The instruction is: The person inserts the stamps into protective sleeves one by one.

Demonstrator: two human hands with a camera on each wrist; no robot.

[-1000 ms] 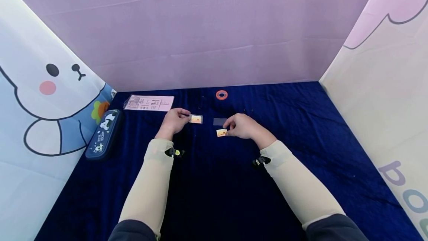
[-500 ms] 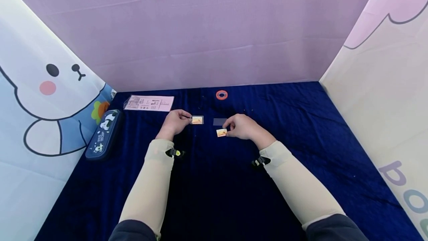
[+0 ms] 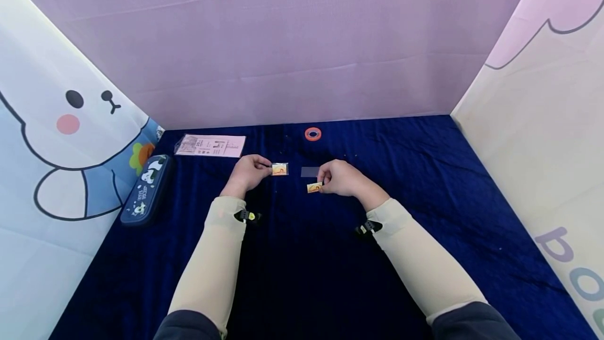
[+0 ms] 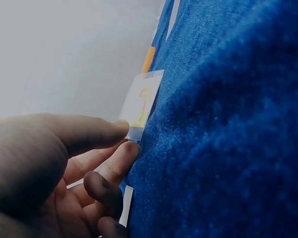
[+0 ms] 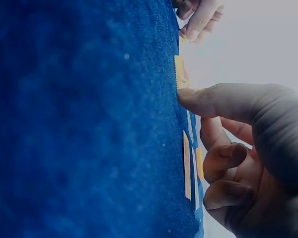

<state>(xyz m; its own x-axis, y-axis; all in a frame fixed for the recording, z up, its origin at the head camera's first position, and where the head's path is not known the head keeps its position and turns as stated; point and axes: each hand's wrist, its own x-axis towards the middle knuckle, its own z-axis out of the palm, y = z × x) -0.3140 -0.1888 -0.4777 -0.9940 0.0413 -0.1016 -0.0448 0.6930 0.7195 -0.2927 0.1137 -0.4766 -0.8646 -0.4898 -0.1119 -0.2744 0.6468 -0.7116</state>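
My left hand point(image 3: 249, 173) pinches the left edge of a small clear sleeve point(image 4: 134, 133). Inside that sleeve is a postage stamp point(image 3: 279, 170) with a yellow and orange picture. Across from it, my right hand point(image 3: 343, 178) pinches a second stamp point(image 3: 313, 188) of like colours between thumb and forefinger. The second stamp's toothed edge shows in the right wrist view, near the blue cloth, and its right end is hidden by the fingertips. Just behind it, a second clear sleeve point(image 3: 309, 172) lies flat on the cloth, its right end close to my right fingers.
An orange-rimmed roll of tape point(image 3: 313, 134) lies farther back on the dark blue cloth point(image 3: 302, 277). At the back left is a pink printed sheet in a clear bag point(image 3: 210, 145). A blue pencil case point(image 3: 146, 190) stands by the left wall. Fabric walls enclose three sides.
My left hand has shifted slightly right with the sleeved stamp. In my right hand the stamp has moved a little right and tilted, so that less of its height shows.
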